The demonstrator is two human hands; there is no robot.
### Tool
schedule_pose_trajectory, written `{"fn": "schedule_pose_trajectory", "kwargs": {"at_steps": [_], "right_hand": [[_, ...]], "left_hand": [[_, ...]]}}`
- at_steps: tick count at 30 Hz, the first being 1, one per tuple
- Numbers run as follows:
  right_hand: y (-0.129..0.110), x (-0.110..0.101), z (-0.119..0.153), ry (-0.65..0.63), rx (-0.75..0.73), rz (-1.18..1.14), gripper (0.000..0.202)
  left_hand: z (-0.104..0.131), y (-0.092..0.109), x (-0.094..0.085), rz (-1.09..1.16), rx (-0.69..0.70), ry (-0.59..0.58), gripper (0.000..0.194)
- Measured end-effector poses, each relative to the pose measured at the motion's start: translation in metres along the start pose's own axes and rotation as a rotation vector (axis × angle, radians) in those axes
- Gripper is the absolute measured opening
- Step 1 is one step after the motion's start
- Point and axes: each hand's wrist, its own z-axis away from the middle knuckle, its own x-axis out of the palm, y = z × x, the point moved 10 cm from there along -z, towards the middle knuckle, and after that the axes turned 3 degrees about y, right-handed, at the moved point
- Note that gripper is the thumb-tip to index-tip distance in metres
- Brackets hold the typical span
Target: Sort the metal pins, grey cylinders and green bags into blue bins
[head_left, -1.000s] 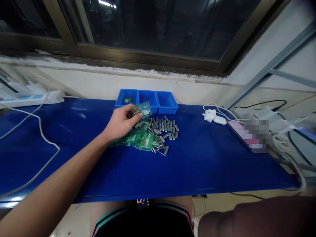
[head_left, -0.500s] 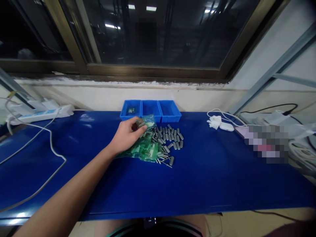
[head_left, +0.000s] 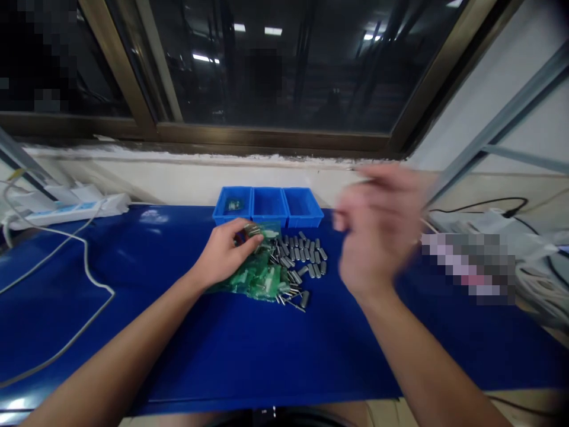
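In front of the blue trays, the left hand pinches a small green packet between thumb and fingers, beside other packets on the desk. Metal cylinders also lie before the trays. The right hand, right of the trays, is blurred; I cannot tell its fingers' opening or hold.

Smeared by motion blur: right hand, with finger outlines and any contents indeterminate. Partly covered by left hand: gripped green packet. Too small to identify: contents of left blue bin. Masked by pixelation: flat object. Cut off at lower edge: both forearms.
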Motion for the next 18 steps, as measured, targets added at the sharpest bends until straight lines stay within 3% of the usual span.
{"fn": "schedule_pose_trajectory", "kwargs": {"at_steps": [4,7,12,18], "right_hand": [[0.042,0.044,0.034,-0.468,0.021,0.064,0.032],[0.060,0.053,0.051,-0.608,0.030,0.120,0.030],[0.055,0.050,0.053,-0.532,0.001,0.203,0.024],[0.061,0.043,0.052,-0.371,0.150,0.157,0.027]], "left_hand": [[0.000,0.006,-0.001,0.004,0.116,0.042,0.021],[0.001,0.008,0.002,-0.013,0.139,0.030,0.019],[0.003,0.009,0.006,-0.029,0.066,-0.003,0.025],[0.003,0.007,0.003,0.195,-0.091,-0.001,0.039]]}}
